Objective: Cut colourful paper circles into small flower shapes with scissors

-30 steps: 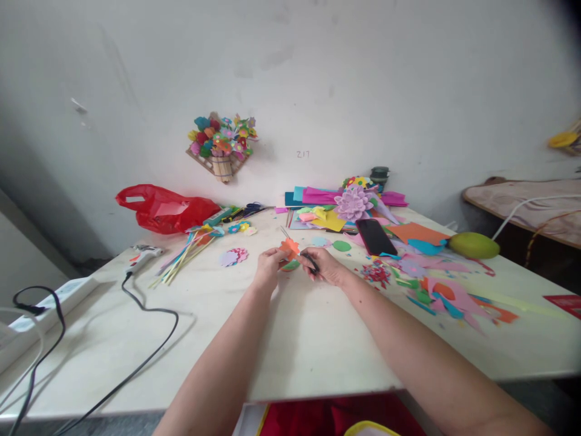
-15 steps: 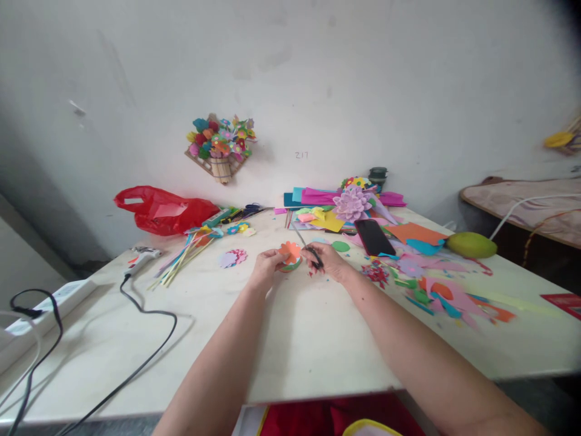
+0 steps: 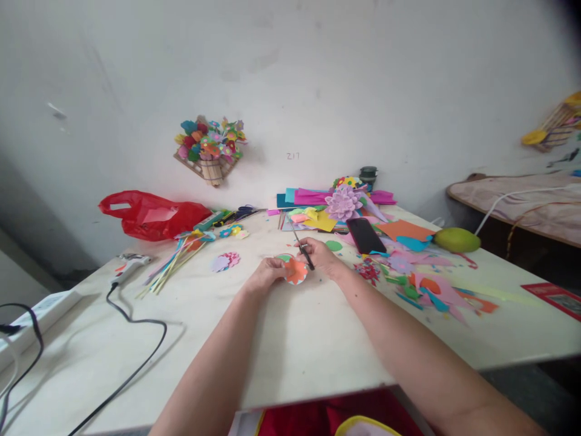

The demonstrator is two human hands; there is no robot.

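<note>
the left hand point(image 3: 269, 274) and right hand point(image 3: 321, 259) are bare, as are the forearms point(image 3: 222, 357). the dark-red cloth garment point(image 3: 299, 419) carries narrow yellow edging point(image 3: 358, 418) beside white cloth sections point(image 3: 374, 429).

It seems to be a plain room with a craft workplace: on the white table point(image 3: 272, 357) lie a glue gun point(image 3: 129, 269) and coloured scraps point(image 3: 447, 290), and artificial flowers point(image 3: 211, 142) hang on the bare wall point(image 3: 363, 91).

Two hands point(image 3: 267, 272), two pairs of scissors point(image 3: 307, 256), one phone point(image 3: 365, 236), one glue gun point(image 3: 131, 266), one red bag point(image 3: 157, 217)
</note>
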